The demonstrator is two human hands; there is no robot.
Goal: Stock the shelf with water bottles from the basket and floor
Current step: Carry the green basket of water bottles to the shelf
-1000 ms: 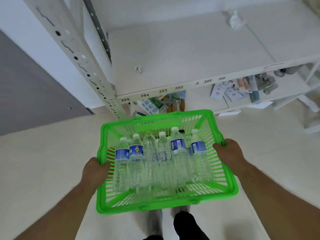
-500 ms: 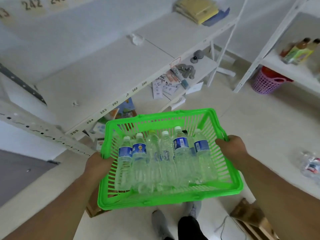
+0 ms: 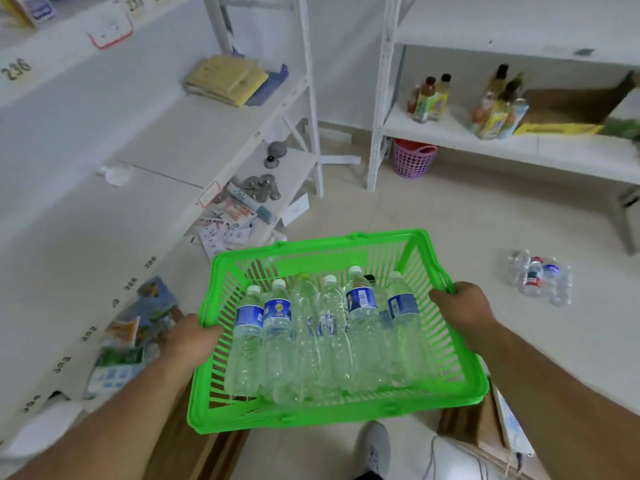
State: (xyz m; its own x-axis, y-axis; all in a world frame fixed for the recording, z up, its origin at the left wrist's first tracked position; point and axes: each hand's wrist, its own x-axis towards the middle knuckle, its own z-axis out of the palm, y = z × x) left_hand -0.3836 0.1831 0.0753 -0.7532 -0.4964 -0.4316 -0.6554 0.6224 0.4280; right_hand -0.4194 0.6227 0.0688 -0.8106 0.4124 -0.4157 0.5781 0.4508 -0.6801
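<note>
I carry a bright green basket (image 3: 332, 415) in front of me above the floor. My left hand (image 3: 188, 337) grips its left rim and my right hand (image 3: 462, 306) grips its right rim. Inside lie several clear water bottles (image 3: 329, 337) side by side with white caps pointing away from me, some with blue labels. More water bottles (image 3: 538, 280) lie on the floor to the right. A white shelf (image 3: 114, 209) with numbered edge tags runs along my left.
A second white shelf (image 3: 519, 143) at the back right holds juice bottles (image 3: 429, 98) and a cardboard box (image 3: 571, 109). A pink basket (image 3: 414, 157) sits under it. Yellow cloths (image 3: 225, 79) lie on the left shelf; packets lie on its lower level. Wooden crates are by my feet.
My view has swung to the right, from the left shelf toward the room's corner and the right shelf. The basket stays held in both hands; the floor bottles have come fully into view.
</note>
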